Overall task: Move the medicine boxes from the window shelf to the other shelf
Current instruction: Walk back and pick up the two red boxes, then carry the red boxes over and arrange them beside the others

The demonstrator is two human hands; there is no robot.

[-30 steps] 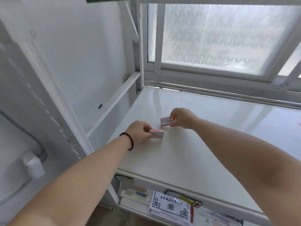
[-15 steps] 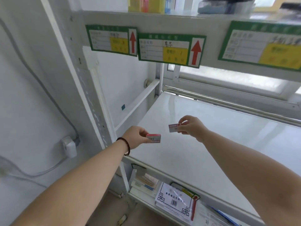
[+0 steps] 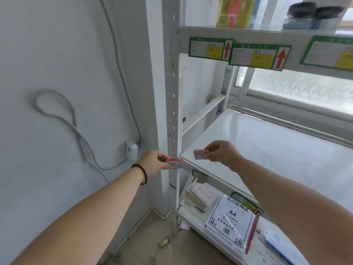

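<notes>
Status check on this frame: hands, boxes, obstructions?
Left hand holding one pink medicine box. Right hand holding the second box. Both clear of the window shelf. Shelf upright between the boxes.

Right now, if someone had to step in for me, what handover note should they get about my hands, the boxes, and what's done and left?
Left hand: gripping one pink medicine box, held in the air just off the front left corner of the window shelf, in front of the rack's upright post.
Right hand: pinching the second medicine box above that same corner.
Done: both boxes are lifted; no other boxes show on the visible part of the window shelf.
Left: carry both boxes to the other shelf and set them down. That shelf is not identifiable in this view, so confirm where it is first.
</notes>
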